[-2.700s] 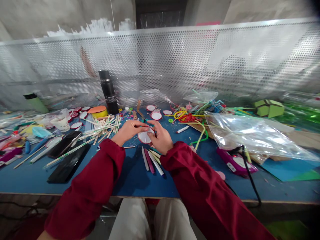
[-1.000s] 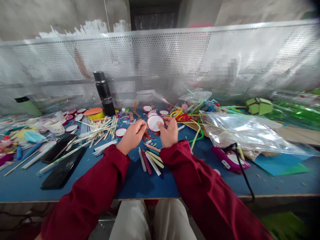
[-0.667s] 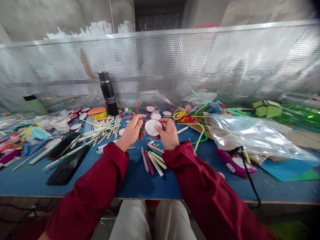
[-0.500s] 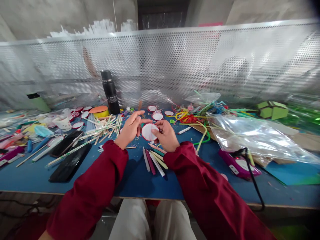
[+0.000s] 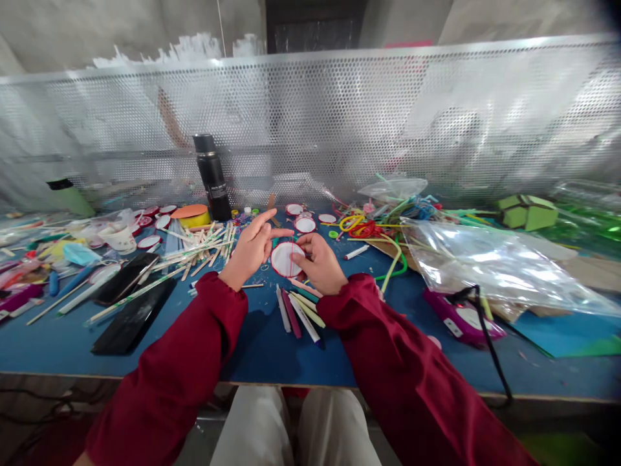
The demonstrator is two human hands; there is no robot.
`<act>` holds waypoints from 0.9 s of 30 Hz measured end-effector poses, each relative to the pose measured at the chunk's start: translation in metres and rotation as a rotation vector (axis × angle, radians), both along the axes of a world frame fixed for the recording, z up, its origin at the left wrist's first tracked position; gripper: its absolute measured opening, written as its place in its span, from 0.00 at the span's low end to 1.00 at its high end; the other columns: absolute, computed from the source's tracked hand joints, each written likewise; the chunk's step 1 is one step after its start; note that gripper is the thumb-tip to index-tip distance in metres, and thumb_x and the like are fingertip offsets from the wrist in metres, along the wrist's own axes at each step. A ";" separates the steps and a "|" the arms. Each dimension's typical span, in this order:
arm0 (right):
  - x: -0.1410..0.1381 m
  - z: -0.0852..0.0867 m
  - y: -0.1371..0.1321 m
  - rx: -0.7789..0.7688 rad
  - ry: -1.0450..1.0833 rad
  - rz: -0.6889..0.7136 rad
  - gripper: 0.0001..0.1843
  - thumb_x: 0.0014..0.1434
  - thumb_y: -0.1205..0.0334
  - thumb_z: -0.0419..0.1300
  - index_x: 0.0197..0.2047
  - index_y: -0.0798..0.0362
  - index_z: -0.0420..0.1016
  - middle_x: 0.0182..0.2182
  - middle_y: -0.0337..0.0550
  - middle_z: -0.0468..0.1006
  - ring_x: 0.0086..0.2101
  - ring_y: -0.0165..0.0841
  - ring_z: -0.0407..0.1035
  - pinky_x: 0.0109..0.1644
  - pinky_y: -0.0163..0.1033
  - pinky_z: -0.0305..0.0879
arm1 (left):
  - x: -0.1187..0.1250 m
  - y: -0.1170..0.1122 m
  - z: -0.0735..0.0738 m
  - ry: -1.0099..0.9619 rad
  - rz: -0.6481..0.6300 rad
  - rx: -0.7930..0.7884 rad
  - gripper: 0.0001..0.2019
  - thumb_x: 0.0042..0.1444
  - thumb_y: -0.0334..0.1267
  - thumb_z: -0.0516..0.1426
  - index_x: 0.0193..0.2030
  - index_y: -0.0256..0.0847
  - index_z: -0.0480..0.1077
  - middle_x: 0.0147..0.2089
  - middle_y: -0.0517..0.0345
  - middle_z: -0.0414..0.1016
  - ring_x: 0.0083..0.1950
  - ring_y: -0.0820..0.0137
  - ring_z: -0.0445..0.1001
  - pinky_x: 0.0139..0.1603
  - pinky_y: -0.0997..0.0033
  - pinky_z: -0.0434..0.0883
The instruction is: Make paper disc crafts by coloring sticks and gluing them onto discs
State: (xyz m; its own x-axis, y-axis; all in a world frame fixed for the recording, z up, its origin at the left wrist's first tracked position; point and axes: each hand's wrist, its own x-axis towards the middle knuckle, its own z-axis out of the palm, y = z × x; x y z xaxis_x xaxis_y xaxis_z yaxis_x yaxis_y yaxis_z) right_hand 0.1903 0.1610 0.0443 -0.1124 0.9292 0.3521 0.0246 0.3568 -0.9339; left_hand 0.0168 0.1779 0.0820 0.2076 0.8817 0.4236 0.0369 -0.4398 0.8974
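Observation:
My right hand (image 5: 320, 262) grips a white disc (image 5: 285, 260) with a red rim by its right edge, thumb on the face and fingers behind. A thin red line, like a thread, runs up the disc near my thumb. Left of it, my left hand (image 5: 250, 249) has two fingers stretched out and spread, the others curled; one fingertip is just above the disc's top edge. Whether that fingertip touches the thread I cannot tell. Below the disc, several felt-tip pens (image 5: 298, 314) lie fanned on the blue table (image 5: 291, 369).
More red-rimmed discs (image 5: 305, 224) lie behind my hands. Left are wooden sticks (image 5: 206, 252), dark phones (image 5: 130, 317) and a black bottle (image 5: 212, 178). Right are coloured pipe cleaners (image 5: 359, 223), a clear plastic bag (image 5: 490, 259) and a purple device (image 5: 460, 317). A perforated metal panel (image 5: 310, 116) closes off the back.
The disc has moved slightly left and down and faces me more fully. My left fingers have spread further apart, one pointing higher. The red line now stands nearer the disc's right side.

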 end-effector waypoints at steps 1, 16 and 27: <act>0.000 0.000 0.000 -0.004 0.003 -0.004 0.16 0.53 0.59 0.64 0.41 0.46 0.62 0.27 0.29 0.74 0.16 0.27 0.67 0.16 0.34 0.67 | 0.000 0.001 0.000 0.000 0.004 0.004 0.27 0.71 0.49 0.49 0.70 0.36 0.60 0.49 0.41 0.85 0.16 0.81 0.54 0.18 0.73 0.54; 0.002 -0.005 0.006 0.007 0.020 -0.027 0.18 0.53 0.55 0.66 0.42 0.47 0.63 0.30 0.30 0.76 0.16 0.25 0.65 0.16 0.33 0.66 | -0.002 0.012 -0.012 0.145 0.103 0.011 0.25 0.70 0.51 0.50 0.67 0.41 0.67 0.41 0.50 0.84 0.18 0.77 0.59 0.21 0.72 0.60; 0.006 -0.010 0.013 -0.024 0.056 -0.131 0.20 0.52 0.52 0.65 0.43 0.48 0.62 0.29 0.30 0.76 0.14 0.25 0.64 0.16 0.33 0.64 | -0.010 0.032 -0.024 0.329 0.167 -0.172 0.11 0.62 0.42 0.56 0.37 0.40 0.78 0.31 0.56 0.78 0.21 0.73 0.67 0.23 0.72 0.62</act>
